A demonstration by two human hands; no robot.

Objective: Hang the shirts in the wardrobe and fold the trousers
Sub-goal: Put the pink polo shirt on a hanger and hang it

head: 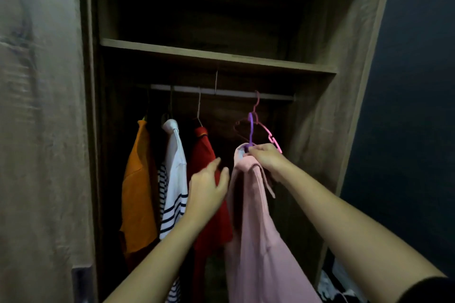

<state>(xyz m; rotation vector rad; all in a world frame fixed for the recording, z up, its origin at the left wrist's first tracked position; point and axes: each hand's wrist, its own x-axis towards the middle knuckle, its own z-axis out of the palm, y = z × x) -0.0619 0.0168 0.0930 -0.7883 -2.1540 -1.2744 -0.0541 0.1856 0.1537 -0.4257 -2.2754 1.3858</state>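
Note:
A pink shirt (256,229) hangs on a purple hanger (251,130), whose hook is below the wardrobe rail (221,92). My right hand (267,158) grips the hanger neck at the shirt's collar. My left hand (209,189) is open with fingers spread, against the red shirt (204,152) just left of the pink one. An orange shirt (139,187) and a white striped shirt (173,179) hang further left on the rail.
An empty pink hanger (264,128) hangs on the rail behind the purple one. A wooden shelf (216,56) runs above the rail. The wardrobe door (39,130) stands at the left. Loose clothes (332,285) lie at the bottom right.

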